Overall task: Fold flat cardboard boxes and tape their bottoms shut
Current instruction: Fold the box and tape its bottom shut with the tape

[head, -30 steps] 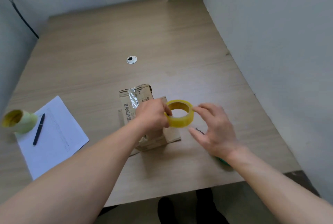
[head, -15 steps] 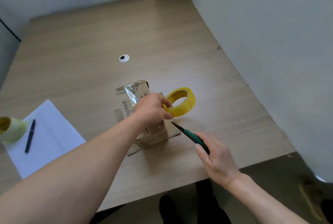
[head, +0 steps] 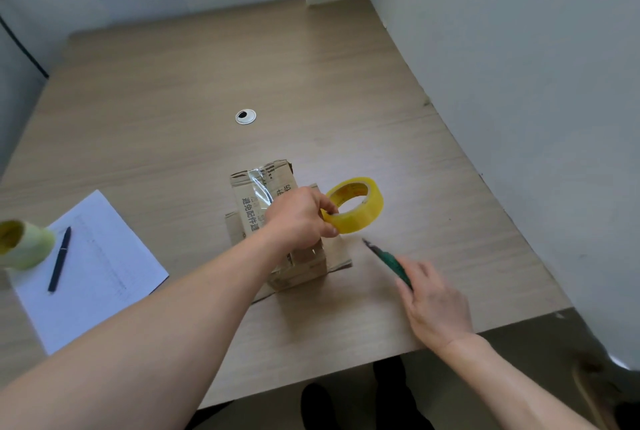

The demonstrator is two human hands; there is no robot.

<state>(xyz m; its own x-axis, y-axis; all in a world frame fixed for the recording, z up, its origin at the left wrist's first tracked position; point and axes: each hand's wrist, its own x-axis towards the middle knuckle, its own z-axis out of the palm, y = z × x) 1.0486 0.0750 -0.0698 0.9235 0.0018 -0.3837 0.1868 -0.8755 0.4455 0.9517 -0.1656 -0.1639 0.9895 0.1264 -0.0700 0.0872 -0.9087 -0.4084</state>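
Observation:
A small brown cardboard box (head: 258, 187) stands on the wooden table (head: 173, 83), bottom up, with clear tape running over its closed flaps. My left hand (head: 299, 218) is above the box and grips a yellow tape roll (head: 360, 206), held tilted just to the right of the box. My right hand (head: 433, 301) holds a green-handled utility knife (head: 386, 258) near the table's front edge. The blade tip points up-left toward the roll and stays apart from it.
A white sheet of paper (head: 104, 256) with a black pen (head: 59, 258) lies at the left. A second, pale green tape roll (head: 24, 244) stands at the far left edge. A round cable grommet (head: 245, 116) sits mid-table. White partition walls enclose the back and right.
My right hand left the tape roll, picked up the green knife near the front edge and now points its blade toward the roll. My left hand has kept the roll raised beside the box.

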